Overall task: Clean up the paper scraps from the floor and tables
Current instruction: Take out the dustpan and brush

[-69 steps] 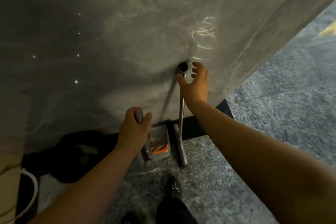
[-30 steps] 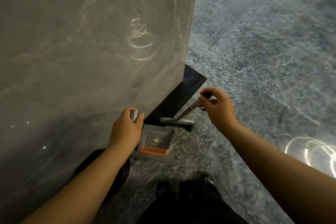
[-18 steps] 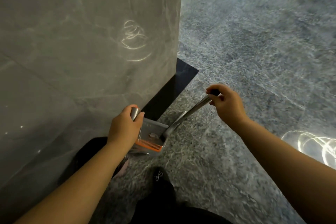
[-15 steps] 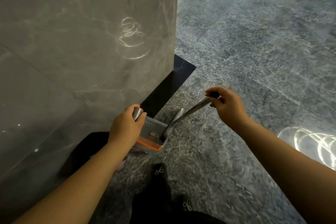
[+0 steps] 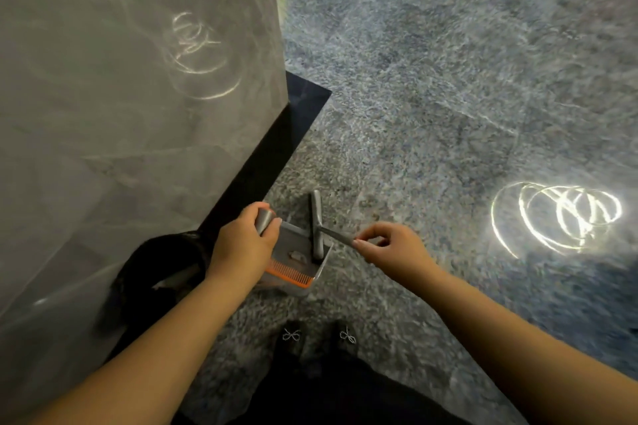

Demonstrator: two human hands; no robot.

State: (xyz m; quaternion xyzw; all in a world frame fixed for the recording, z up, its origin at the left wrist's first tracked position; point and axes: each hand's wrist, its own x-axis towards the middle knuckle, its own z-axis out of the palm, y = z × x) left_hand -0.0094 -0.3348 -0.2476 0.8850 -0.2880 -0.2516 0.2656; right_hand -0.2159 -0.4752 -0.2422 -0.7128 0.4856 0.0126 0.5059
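Low in the centre of the frame, my left hand [image 5: 241,248] grips the grey handle of the dustpan [image 5: 297,262], fingers curled round it. Its orange comb edge faces me. My right hand [image 5: 390,245] pinches the thin metal handle of the broom [image 5: 317,228], whose head rests partly inside the pan. One small pale object in the pan is possibly a paper scrap [image 5: 296,255]. Grey marble wall [image 5: 131,97] fills the left; speckled stone floor [image 5: 431,97] fills the right.
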